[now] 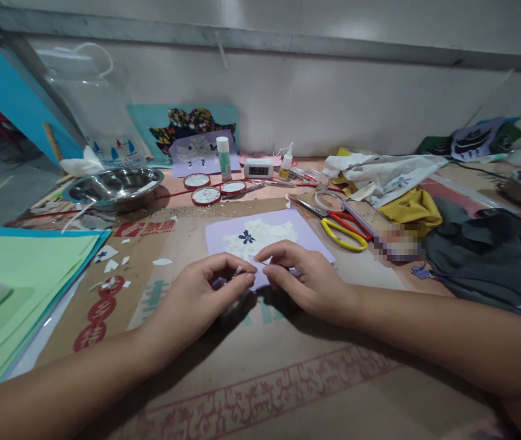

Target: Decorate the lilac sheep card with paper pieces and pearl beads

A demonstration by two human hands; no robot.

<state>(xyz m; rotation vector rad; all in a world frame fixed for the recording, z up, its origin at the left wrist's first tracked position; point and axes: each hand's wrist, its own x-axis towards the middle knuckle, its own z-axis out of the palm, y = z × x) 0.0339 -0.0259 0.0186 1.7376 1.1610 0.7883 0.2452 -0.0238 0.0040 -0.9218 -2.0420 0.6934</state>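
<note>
Both hands meet over the near edge of a purple sheet (309, 235), which bears a white cut-out (274, 233) with a dark blue flower (246, 237). My left hand (212, 287) pinches a short string of small pale beads (238, 270) between thumb and forefinger. Close by on its right, my right hand (304, 278) is closed in a pinch on a thin needle-like piece (263, 263); its tip lies near the left fingertips. Fine details between the fingers are too small to tell.
Yellow-handled scissors (343, 235) and red-handled ones (350, 225) lie right of the sheet. Behind are red-rimmed dishes (206, 195), a glue stick (224, 157), a small clock (258, 168) and a dropper bottle (286, 162). A metal bowl (116, 186) and green paper (26, 263) stand left; cloths (476, 263) lie right.
</note>
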